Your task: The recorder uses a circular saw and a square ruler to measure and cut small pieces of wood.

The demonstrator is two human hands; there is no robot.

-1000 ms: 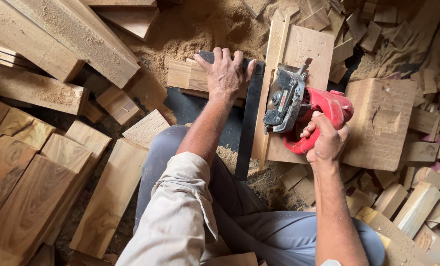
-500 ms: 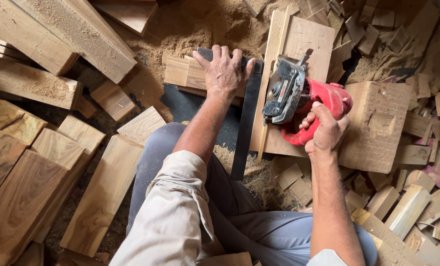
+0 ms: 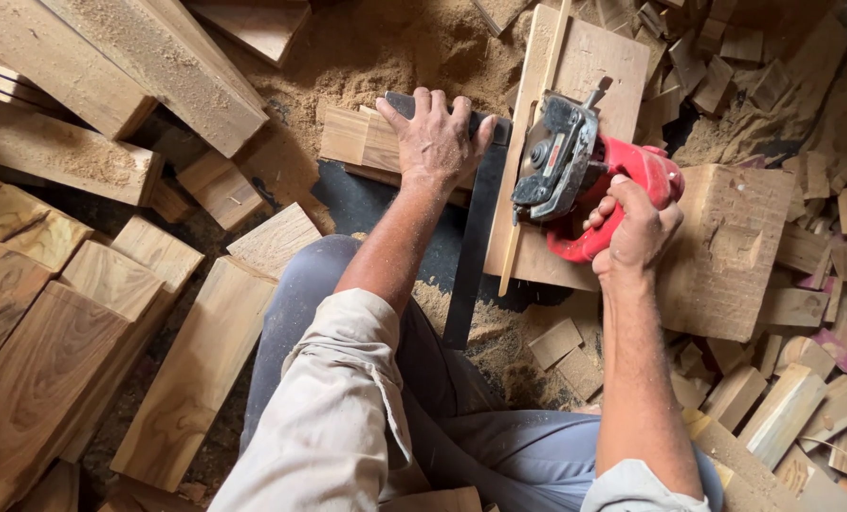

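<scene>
My right hand [image 3: 637,228] grips the handle of a red circular saw [image 3: 580,171]. The saw rests on a flat pale wooden board [image 3: 594,66] lying on the floor. A thin strip of wood [image 3: 533,142] runs along the board's left edge, beside the saw's metal guard. My left hand [image 3: 436,140] presses flat on a small wooden block [image 3: 359,142] and on the short arm of a black L-shaped square [image 3: 473,246]. The square's long arm lies along the board's left side.
Sawdust [image 3: 395,47] covers the floor ahead. Long planks [image 3: 129,57] and several cut boards [image 3: 73,351] are stacked to the left. A thick block [image 3: 732,251] sits right of the board, with many small offcuts [image 3: 784,398] scattered beyond. My knees [image 3: 329,275] are below.
The saw has travelled a little further forward along the board with my right hand. My left hand stays pressed on the block and square.
</scene>
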